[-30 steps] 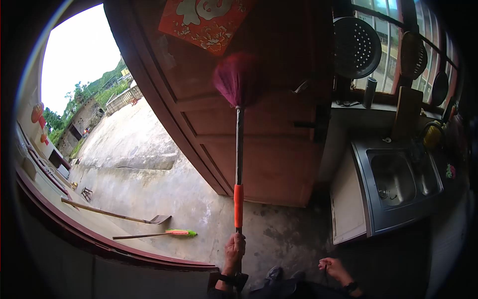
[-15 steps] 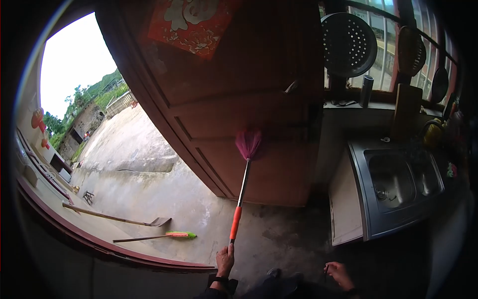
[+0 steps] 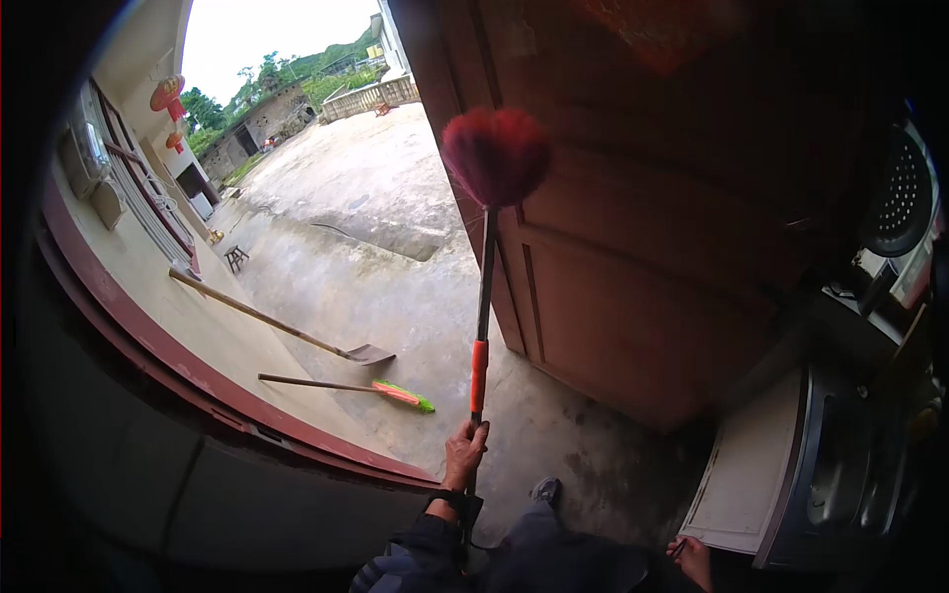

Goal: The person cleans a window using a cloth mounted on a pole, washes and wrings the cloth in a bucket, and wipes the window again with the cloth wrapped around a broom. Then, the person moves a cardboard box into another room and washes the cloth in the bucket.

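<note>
My left hand (image 3: 463,457) is wrapped round the handle of a long duster (image 3: 478,376) with an orange grip and a metal pole. Its fluffy red-purple head (image 3: 496,158) is raised in front of the wooden door (image 3: 613,287), by the door's outer edge; whether it touches the wood I cannot tell. Low on the right, my right hand (image 3: 694,561) hangs beside the white cabinet (image 3: 743,474) with its fingers curled. Something small and dark shows at those fingertips, too unclear to name.
A shovel (image 3: 287,324) and a green-and-orange broom (image 3: 395,393) lean outside the doorway, above its red sill (image 3: 326,453). A stool (image 3: 235,259) stands farther out on the concrete yard. At right are a metal sink unit (image 3: 840,484) and a hanging perforated pan (image 3: 898,198).
My view has swung left toward the doorway. The duster head has gone from the door's lower middle to higher up near its outer edge. One foot now shows stepping forward.
</note>
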`<move>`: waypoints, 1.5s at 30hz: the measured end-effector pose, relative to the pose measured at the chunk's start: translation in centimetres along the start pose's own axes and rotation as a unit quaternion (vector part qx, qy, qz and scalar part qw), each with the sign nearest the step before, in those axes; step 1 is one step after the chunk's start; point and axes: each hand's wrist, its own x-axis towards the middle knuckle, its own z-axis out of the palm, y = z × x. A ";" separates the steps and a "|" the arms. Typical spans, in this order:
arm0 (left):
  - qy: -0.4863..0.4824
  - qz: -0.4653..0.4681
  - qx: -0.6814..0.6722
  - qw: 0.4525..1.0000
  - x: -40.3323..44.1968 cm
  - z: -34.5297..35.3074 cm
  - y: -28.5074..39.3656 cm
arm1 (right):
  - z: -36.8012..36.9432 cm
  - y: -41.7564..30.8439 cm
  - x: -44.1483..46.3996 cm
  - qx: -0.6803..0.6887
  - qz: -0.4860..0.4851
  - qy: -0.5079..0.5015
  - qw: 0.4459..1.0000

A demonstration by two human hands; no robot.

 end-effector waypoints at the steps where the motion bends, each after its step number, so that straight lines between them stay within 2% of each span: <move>1: 0.011 0.012 -0.013 1.000 2.1 -0.4 -0.2 | -0.6 0.0 1.7 0.084 0.047 -0.048 0.994; 2: 0.021 0.027 -0.015 0.999 4.1 -0.9 0.3 | 2.9 -0.2 1.5 -0.067 -0.066 0.063 0.994; 5: 0.052 0.055 0.036 0.996 11.3 -4.2 0.5 | 7.0 -1.8 5.4 -0.058 -0.082 -0.022 0.995; 6: 0.076 0.062 0.053 0.994 13.3 -5.4 0.7 | 9.1 -3.1 6.0 -0.079 -0.067 -0.029 0.994; 7: 0.098 0.072 0.068 0.990 14.9 -6.4 1.7 | 8.9 -3.1 8.7 -0.102 -0.073 -0.079 0.989; 9: 0.125 0.074 0.104 0.984 18.5 -8.9 2.2 | 18.3 -8.6 7.0 -0.218 -0.100 0.033 0.970; 11: 0.142 0.053 0.099 0.984 21.7 -11.4 2.3 | 21.7 -10.8 10.0 -0.252 -0.092 -0.011 0.963; 13: 0.166 0.077 0.093 0.979 25.0 -14.0 0.4 | 25.0 -13.1 13.3 -0.283 -0.083 -0.052 0.954; 15: 0.199 0.059 0.136 0.969 26.3 -16.6 1.5 | 27.3 -15.2 15.9 -0.315 -0.066 -0.080 0.943; 17: 0.236 0.022 0.090 0.967 27.9 -19.1 2.1 | 30.1 -17.6 18.5 -0.340 -0.061 -0.111 0.932; 20: 0.286 0.023 0.043 0.957 31.1 -23.1 -0.1 | 32.9 -19.7 23.2 -0.365 -0.049 -0.154 0.917; 25: 0.370 -0.014 0.006 0.929 33.8 -27.3 -2.3 | 38.9 -25.5 30.1 -0.403 -0.052 -0.190 0.894; 27: 0.397 -0.079 -0.040 0.914 33.8 -27.6 -2.0 | 41.0 -26.8 33.5 -0.411 -0.057 -0.199 0.888; 29: 0.439 -0.086 -0.105 0.888 33.8 -28.3 -2.9 | 44.7 -29.2 34.9 -0.434 -0.036 -0.214 0.874; 31: 0.431 -0.194 -0.117 0.874 33.0 -28.8 -5.2 | 46.8 -28.7 38.2 -0.447 -0.020 -0.251 0.858; 32: 0.436 -0.237 -0.117 0.860 32.4 -28.8 -7.6 | 48.4 -28.8 39.0 -0.456 -0.020 -0.276 0.846; 33: 0.479 -0.230 -0.105 0.841 32.2 -28.8 -10.4 | 50.2 -29.3 39.4 -0.466 -0.022 -0.297 0.833; 34: 0.537 -0.231 -0.137 0.800 32.2 -28.6 -10.1 | 52.4 -29.8 39.3 -0.483 -0.030 -0.314 0.817; 35: 0.545 -0.251 -0.133 0.789 32.0 -29.3 -10.3 | 54.3 -30.1 39.3 -0.477 -0.034 -0.322 0.817; 37: 0.515 -0.276 -0.134 0.800 31.5 -31.5 -11.5 | 57.5 -30.0 40.1 -0.479 -0.026 -0.338 0.810; 40: 0.595 -0.203 -0.124 0.767 32.4 -33.0 -10.7 | 61.8 -29.3 40.9 -0.501 -0.032 -0.364 0.785; 43: 0.617 -0.150 -0.105 0.765 33.9 -34.2 -9.9 | 66.7 -28.5 40.5 -0.500 -0.044 -0.393 0.770; 45: 0.620 -0.152 -0.116 0.761 34.4 -34.0 -8.8 | 69.6 -28.2 39.6 -0.505 -0.042 -0.392 0.768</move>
